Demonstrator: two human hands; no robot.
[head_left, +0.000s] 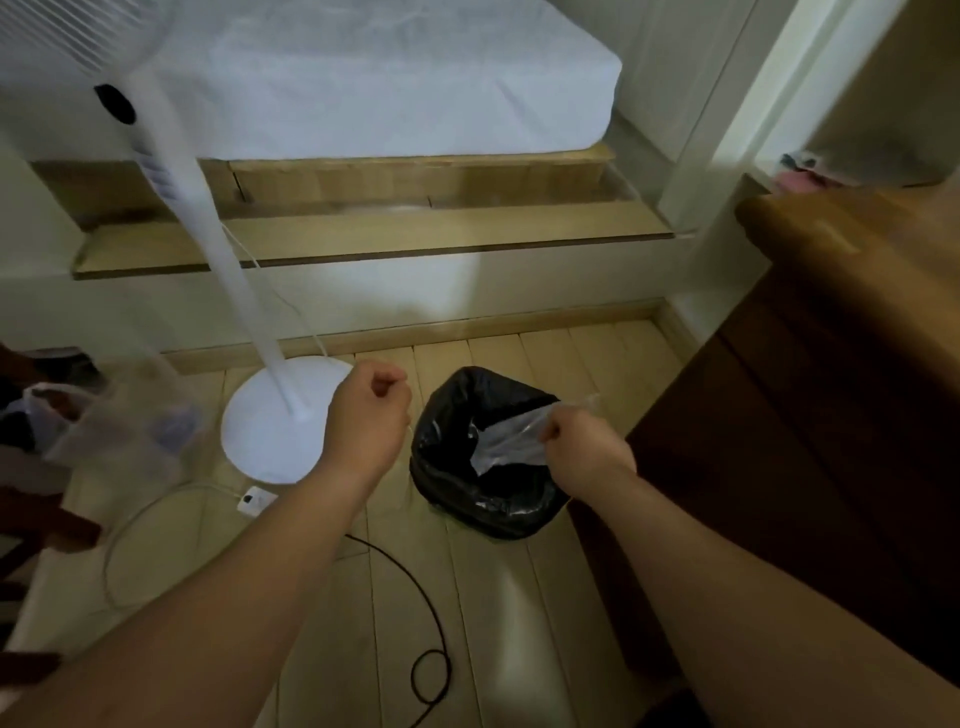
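Note:
A small waste bin lined with a black plastic bag (457, 467) stands on the wooden floor in the middle of the view. My right hand (584, 449) hovers over the bin's right rim and pinches a crumpled piece of clear plastic film (514, 434) that hangs over the bin's opening. My left hand (369, 415) is held above the floor just left of the bin, fingers curled into a loose fist; whether it holds anything thin cannot be told. Both forearms reach in from the bottom of the frame.
A white pedestal fan's round base (270, 431) and pole (208, 218) stand left of the bin. A black cable (436, 618) loops on the floor. A dark wooden cabinet (810, 395) is at right, a bed with white sheet (374, 78) behind, plastic bags (104, 421) at left.

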